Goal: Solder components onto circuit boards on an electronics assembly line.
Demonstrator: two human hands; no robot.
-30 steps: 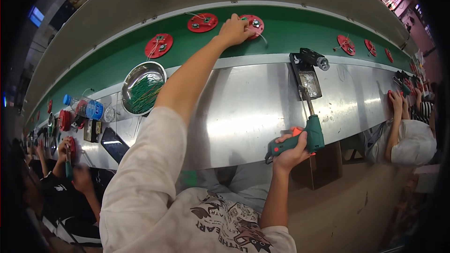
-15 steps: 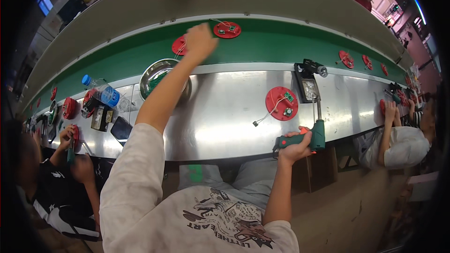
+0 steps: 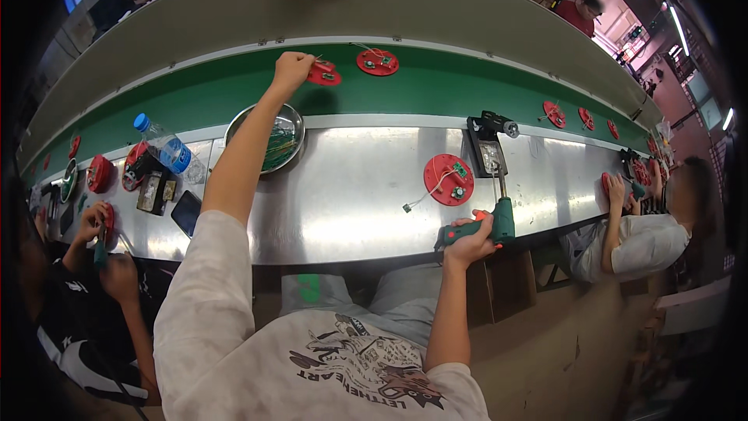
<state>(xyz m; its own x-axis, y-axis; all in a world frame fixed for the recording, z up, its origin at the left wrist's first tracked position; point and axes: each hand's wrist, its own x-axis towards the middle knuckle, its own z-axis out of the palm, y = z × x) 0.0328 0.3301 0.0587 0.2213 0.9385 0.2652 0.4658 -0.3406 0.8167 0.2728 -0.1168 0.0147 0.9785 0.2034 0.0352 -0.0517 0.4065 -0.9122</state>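
— Hands first: where are they?

— The left hand (image 3: 292, 70) is stretched far out over the green conveyor belt (image 3: 202, 97), fingers pinched on the near edge of a red round disc (image 3: 323, 74) with a small circuit board on it. Half a second ago that hand was only arriving at a disc on the belt; now it has hold of one.

— And the other disc?

— A red disc with trailing wire (image 3: 448, 179) lies on the steel bench (image 3: 343, 195), just beyond the right hand (image 3: 467, 242). A second ago the bench there was bare, so one piece has already come across and, I'd judge, another is being fetched.

— Right hand?

— Wrapped tight round the green electric screwdriver (image 3: 487, 226) at the bench's near edge, bit pointing away.

— Room to move?

— Fair. Between the belt's edge and the waiting disc the steel is open. To the left of the outstretched arm sits a metal bowl of wires (image 3: 273, 140), close by; a black fixture (image 3: 487, 148) stands right of the disc. Another red disc (image 3: 378, 61) rides the belt just beside the pinched one.
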